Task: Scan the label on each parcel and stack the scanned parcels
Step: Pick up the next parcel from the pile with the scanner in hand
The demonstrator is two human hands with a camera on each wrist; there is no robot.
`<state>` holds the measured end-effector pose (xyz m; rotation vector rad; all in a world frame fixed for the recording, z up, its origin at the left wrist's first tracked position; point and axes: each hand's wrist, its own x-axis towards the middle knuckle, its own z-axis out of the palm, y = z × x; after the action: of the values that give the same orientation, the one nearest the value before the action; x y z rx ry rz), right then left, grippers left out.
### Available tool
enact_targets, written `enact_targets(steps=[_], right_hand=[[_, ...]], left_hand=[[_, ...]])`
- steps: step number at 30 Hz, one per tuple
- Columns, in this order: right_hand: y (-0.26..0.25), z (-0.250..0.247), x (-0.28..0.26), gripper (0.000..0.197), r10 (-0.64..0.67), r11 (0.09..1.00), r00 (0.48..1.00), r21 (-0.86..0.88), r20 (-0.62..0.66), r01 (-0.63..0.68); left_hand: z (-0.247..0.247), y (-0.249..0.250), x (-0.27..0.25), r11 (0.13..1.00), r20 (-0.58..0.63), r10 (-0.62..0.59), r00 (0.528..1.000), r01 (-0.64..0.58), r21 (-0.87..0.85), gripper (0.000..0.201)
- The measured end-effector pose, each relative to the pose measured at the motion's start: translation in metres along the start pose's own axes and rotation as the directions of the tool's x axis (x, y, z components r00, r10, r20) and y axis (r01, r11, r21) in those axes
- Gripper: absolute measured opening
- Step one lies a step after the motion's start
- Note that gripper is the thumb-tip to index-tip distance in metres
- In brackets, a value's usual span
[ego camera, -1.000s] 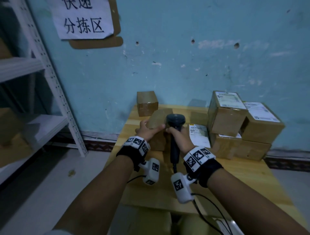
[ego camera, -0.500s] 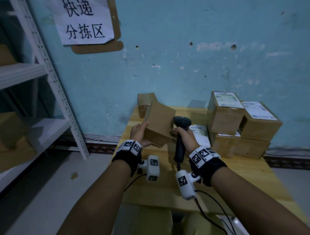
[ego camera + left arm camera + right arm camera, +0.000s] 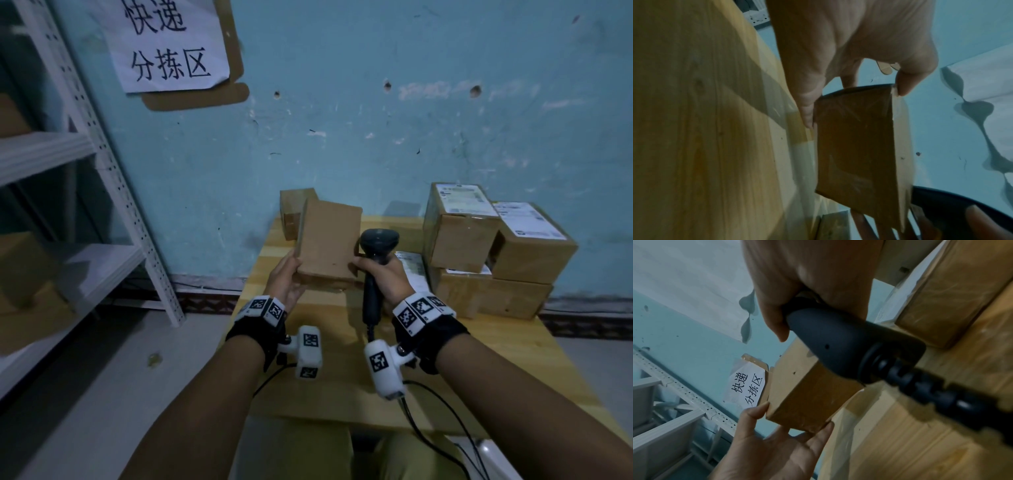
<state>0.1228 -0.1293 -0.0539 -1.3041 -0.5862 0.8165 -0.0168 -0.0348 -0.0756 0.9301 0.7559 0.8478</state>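
My left hand (image 3: 286,279) holds a plain brown parcel (image 3: 329,241) tilted up on its lower edge above the wooden table (image 3: 496,370), thumb on one side and fingers on the other. The left wrist view shows that parcel (image 3: 855,146) pinched between thumb and fingers (image 3: 906,84). My right hand (image 3: 380,275) grips the black barcode scanner (image 3: 376,243) by its handle, and its thumb touches the parcel's right edge. In the right wrist view the scanner (image 3: 849,344) lies across the parcel (image 3: 807,394). No label shows on the parcel's visible faces.
Three labelled boxes (image 3: 460,228) are stacked at the table's right against the blue wall. A flat labelled parcel (image 3: 412,270) lies beside them. A small brown box (image 3: 291,212) stands at the back left. White metal shelving (image 3: 102,192) stands to the left. The scanner cable (image 3: 431,435) trails toward me.
The left hand has lifted the parcel off the table and turned it upright. The right hand with the scanner has stayed beside it, and the head view has shifted slightly.
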Motion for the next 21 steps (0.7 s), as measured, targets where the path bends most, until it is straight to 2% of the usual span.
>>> enact_targets(steps=[4,9,17,21], right_hand=[[0.001,-0.004,0.0,0.032,-0.043,0.998,0.999,-0.052,-0.005,0.043],[0.007,0.001,0.002,0.031,-0.048,0.991,0.999,-0.125,0.01,0.049],[0.013,-0.003,0.006,0.04,-0.022,0.99,1.0,-0.14,0.002,0.022],[0.011,-0.005,0.004,0.035,-0.052,0.988,0.999,-0.144,0.006,0.052]], left_hand=[[-0.005,-0.002,-0.002,0.984,0.046,0.043,0.998,-0.051,0.171,0.055],[-0.006,-0.008,0.001,0.966,0.015,0.091,0.996,-0.091,0.244,0.057],[-0.006,-0.007,0.0,0.949,0.043,0.103,0.994,-0.111,0.294,0.054],[-0.005,-0.005,-0.002,0.954,0.049,0.082,0.995,-0.093,0.285,0.048]])
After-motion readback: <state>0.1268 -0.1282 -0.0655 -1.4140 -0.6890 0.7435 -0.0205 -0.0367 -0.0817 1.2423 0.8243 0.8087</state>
